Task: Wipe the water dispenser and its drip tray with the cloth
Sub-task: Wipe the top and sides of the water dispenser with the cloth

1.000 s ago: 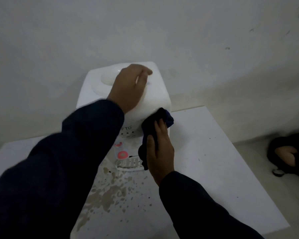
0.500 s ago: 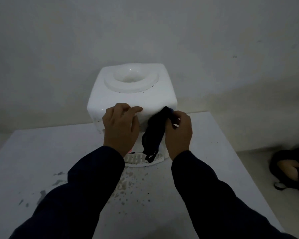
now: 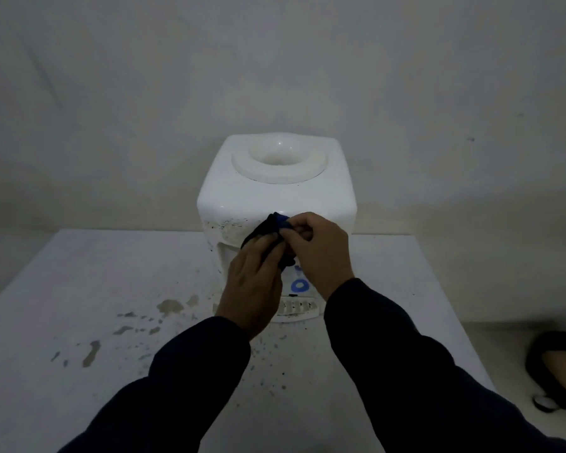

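A white tabletop water dispenser (image 3: 275,194) stands on a white table (image 3: 79,289), with dark specks on its front panel. Its slotted drip tray (image 3: 298,308) juts out at the base, partly hidden by my wrists. A dark blue cloth (image 3: 276,223) is bunched against the dispenser's front. My right hand (image 3: 317,250) pinches the cloth's top. My left hand (image 3: 252,282) grips its lower part, just left of the right hand. A blue tap lever (image 3: 300,284) shows between my hands.
Brown stains and dark specks mark the table in front and to the left of the dispenser. A plain wall rises behind. On the floor at the right edge, a person's foot in a dark sandal (image 3: 559,371) is visible.
My left hand came off the dispenser's top and down to the front, where it took hold of the cloth with the right hand. The camera pulled back and centred on the dispenser.
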